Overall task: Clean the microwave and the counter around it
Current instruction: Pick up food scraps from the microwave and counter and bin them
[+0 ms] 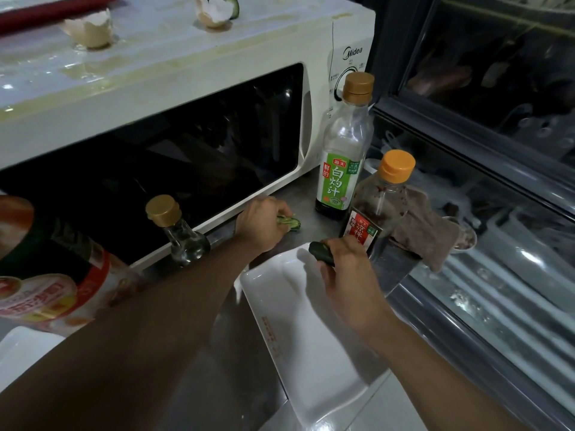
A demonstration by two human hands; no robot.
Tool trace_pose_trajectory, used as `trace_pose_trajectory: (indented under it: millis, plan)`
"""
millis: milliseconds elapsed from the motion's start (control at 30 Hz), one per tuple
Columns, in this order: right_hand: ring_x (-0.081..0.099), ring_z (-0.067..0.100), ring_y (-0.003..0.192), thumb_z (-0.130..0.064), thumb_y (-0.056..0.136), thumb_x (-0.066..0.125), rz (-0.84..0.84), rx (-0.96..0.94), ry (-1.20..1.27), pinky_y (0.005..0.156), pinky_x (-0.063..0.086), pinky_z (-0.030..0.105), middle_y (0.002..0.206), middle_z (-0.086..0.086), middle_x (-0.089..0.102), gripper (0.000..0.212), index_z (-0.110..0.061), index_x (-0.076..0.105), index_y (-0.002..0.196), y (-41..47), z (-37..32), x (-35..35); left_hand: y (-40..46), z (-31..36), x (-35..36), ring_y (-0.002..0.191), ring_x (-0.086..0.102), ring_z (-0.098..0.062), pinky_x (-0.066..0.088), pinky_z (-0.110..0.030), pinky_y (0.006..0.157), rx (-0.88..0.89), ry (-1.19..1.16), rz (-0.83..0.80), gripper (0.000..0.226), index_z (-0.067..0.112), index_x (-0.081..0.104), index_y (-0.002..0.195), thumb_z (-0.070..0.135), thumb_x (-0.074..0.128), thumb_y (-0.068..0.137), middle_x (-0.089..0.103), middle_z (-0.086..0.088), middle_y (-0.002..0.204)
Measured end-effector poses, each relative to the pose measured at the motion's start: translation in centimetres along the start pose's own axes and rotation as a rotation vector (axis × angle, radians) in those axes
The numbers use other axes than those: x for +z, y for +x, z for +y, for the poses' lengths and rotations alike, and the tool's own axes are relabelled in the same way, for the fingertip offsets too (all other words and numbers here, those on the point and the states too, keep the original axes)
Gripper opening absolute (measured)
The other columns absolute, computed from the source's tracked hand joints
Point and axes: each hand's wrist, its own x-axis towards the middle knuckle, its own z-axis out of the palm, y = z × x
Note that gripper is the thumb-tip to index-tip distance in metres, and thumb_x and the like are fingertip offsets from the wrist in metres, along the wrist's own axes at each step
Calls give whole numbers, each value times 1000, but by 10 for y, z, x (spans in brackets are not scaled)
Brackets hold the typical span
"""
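A white microwave (174, 98) stands on a steel counter (314, 225); its top is stained and carries two eggshell halves (90, 29) (214, 10). Just in front of the microwave's lower edge, my left hand (259, 223) pinches a green vegetable scrap (289, 222) on the counter. My right hand (345, 272) grips a dark green cucumber piece (322, 252) over the far end of a white rectangular plate (298, 325). A brownish cloth (426, 228) lies at the counter's right edge.
Two sauce bottles stand right of the microwave: a tall green-labelled one (343, 150) and a red-labelled one (378, 203). A small clear bottle (180, 231) and a big printed container (46, 269) stand at the left. A glass-fronted display case (497, 150) borders the right.
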Motion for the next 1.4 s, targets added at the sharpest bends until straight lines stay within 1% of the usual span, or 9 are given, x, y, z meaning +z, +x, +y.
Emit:
trace_pose_trajectory:
  millis: [133, 233, 367, 500, 733, 1000, 1100, 1167, 1400]
  plan:
    - [50, 28, 102, -11, 88, 56, 0, 0, 0, 86, 38, 30, 110, 15, 51, 26, -3, 60, 112, 0, 0, 0, 0, -1, 2, 89, 64, -21, 55, -36, 74, -28, 16, -18, 32, 24, 64, 105, 23, 76, 75, 69, 1, 98]
    - [49, 28, 104, -12, 88, 56, -3, -1, 0, 88, 38, 31, 111, 14, 51, 26, -3, 60, 112, 0, -1, 1, -1, -1, 4, 90, 63, -21, 54, -34, 73, -39, 55, -15, 36, 27, 62, 108, 26, 76, 75, 66, 0, 102]
    - [48, 28, 106, -14, 89, 54, -5, -5, 2, 91, 38, 33, 112, 15, 50, 27, -2, 59, 113, -1, -3, 2, 0, -2, 7, 94, 62, -25, 53, -37, 80, -39, 65, 4, 39, 25, 63, 111, 26, 76, 75, 62, -5, 108]
    - [48, 29, 106, -11, 88, 54, -10, -12, 9, 92, 39, 35, 112, 15, 50, 28, -2, 59, 114, 1, -3, 1, 1, 0, 10, 95, 60, -23, 51, -35, 79, 11, 56, 13, 31, 20, 67, 106, 20, 75, 76, 63, -3, 105]
    - [47, 28, 106, -10, 88, 55, -5, -25, 7, 91, 38, 33, 113, 14, 50, 27, -2, 58, 114, 0, 0, 3, -4, 0, 8, 94, 60, -22, 50, -31, 77, 4, 38, 34, 29, 19, 67, 104, 18, 75, 76, 62, -1, 105]
    - [49, 27, 103, -11, 87, 55, 6, -60, -16, 86, 39, 31, 110, 14, 50, 26, -3, 60, 112, -3, -3, -1, -17, 8, -6, 94, 58, -23, 49, -34, 84, -8, -17, 57, 30, 15, 67, 105, 14, 74, 76, 59, -5, 106]
    - [49, 26, 103, -9, 87, 53, 5, -69, -31, 88, 40, 33, 111, 12, 49, 28, -4, 58, 113, -5, -9, -9, -25, 15, -17, 96, 58, -21, 49, -32, 86, -13, -45, 76, 30, 16, 66, 104, 11, 73, 75, 59, -3, 106]
    - [49, 27, 103, -8, 88, 52, 0, -92, -43, 87, 39, 32, 111, 13, 49, 28, -3, 57, 115, -5, -14, -17, -31, 21, -27, 96, 58, -20, 49, -34, 88, -25, -84, 92, 30, 15, 67, 103, 8, 72, 75, 59, -3, 106]
    - [52, 34, 104, -8, 88, 53, -8, -135, -35, 87, 44, 39, 117, 14, 46, 27, -4, 55, 115, -5, -43, -61, -54, 53, -71, 93, 60, -18, 49, -30, 85, -72, -142, 187, 29, 19, 69, 101, 7, 72, 75, 63, 0, 101]
